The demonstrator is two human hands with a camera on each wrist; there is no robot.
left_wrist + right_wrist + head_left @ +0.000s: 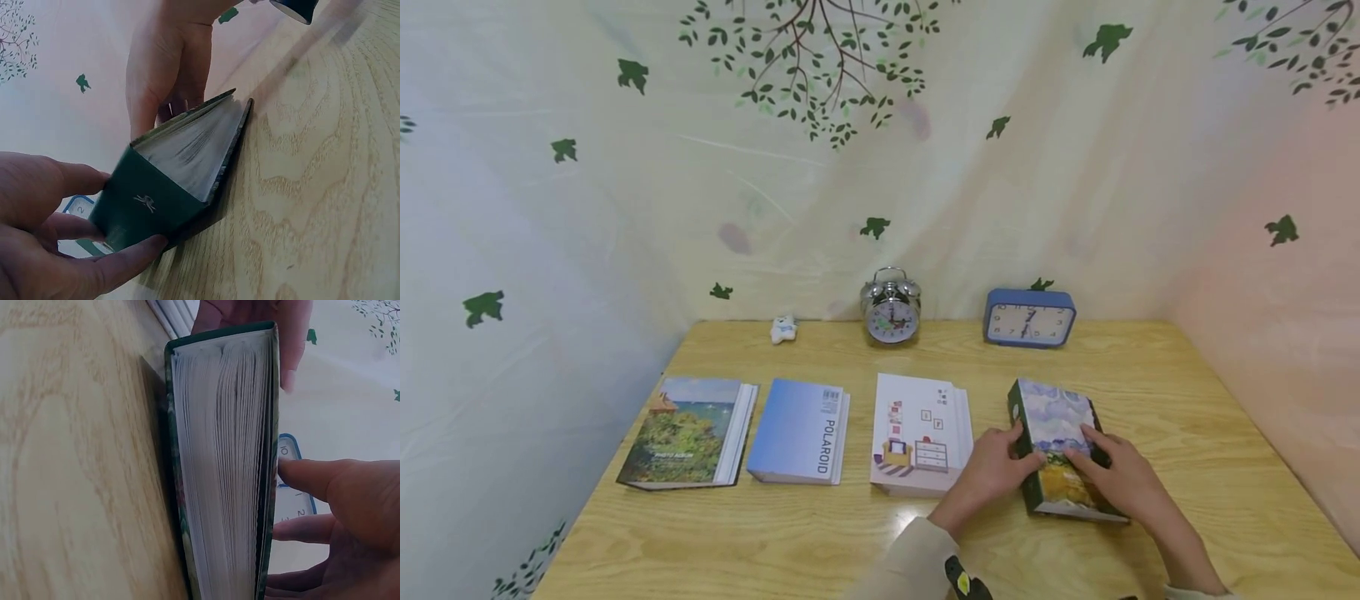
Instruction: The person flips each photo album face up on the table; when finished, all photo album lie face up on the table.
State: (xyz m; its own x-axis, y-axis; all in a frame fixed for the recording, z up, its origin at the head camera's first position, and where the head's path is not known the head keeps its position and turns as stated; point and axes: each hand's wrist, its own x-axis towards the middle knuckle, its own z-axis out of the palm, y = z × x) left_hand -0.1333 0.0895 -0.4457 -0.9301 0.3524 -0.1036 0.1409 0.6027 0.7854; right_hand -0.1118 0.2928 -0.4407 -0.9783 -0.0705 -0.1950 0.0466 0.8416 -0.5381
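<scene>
A thick photo album [1060,446] with a painted landscape cover and green spine lies on the table under both hands. My left hand [992,467] holds it at the spine, thumb on the cover's edge and a finger low on the spine, as the left wrist view shows. The right hand [1123,475] rests on the front cover with extended fingers; some fingertips are hidden at the far edge. In the right wrist view the page block [222,456] shows between the covers. Just left of my left hand lies a white album [917,425] with a room drawing.
Further left lie a blue POLAROID album [797,433] and a landscape photo album [688,429]. Along the back stand a small white figurine [783,329], a silver twin-bell alarm clock [892,315] and a blue rectangular clock [1030,319]. Behind the wooden table [760,542] hangs a leaf-patterned curtain [820,208].
</scene>
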